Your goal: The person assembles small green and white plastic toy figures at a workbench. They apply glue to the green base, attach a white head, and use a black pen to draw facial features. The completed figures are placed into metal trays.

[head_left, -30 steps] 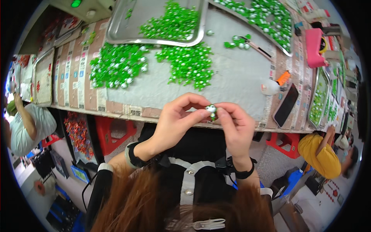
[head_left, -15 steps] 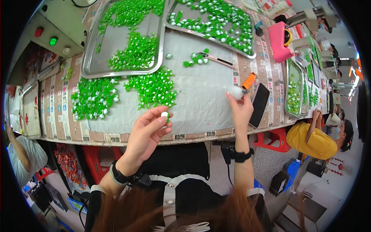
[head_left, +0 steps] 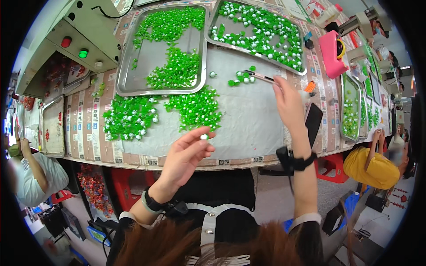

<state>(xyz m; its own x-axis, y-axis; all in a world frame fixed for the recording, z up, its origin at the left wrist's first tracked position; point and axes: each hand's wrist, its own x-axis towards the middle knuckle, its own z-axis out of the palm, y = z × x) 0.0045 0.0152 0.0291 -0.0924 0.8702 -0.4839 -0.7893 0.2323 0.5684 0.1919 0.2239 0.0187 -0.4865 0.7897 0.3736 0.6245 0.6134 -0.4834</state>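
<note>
– L hand [head_left: 186, 155], how set?
– Pinching sm. green-and-white pc. [head_left: 204, 137], near loose green pile [head_left: 195, 108].
– And R hand [head_left: 290, 102]?
– At end of slim tool [head_left: 262, 76]; gripping or not, can't tell.
– Farther out?
– Metal trays [head_left: 138, 82], both w/ green bits [head_left: 174, 68].

Bench [head_left: 91, 128]: left tray [head_left: 206, 44] and right tray [head_left: 257, 56] side by side toward far edge. Left pile [head_left: 131, 119] and right pile [head_left: 195, 108] sit on the near-edge side of left tray. Small cluster [head_left: 242, 79] on sheet [head_left: 248, 119], before right tray; hand tool [head_left: 264, 77] beside it, on the right. Phone [head_left: 313, 122] right of sheet, toward near edge.
</note>
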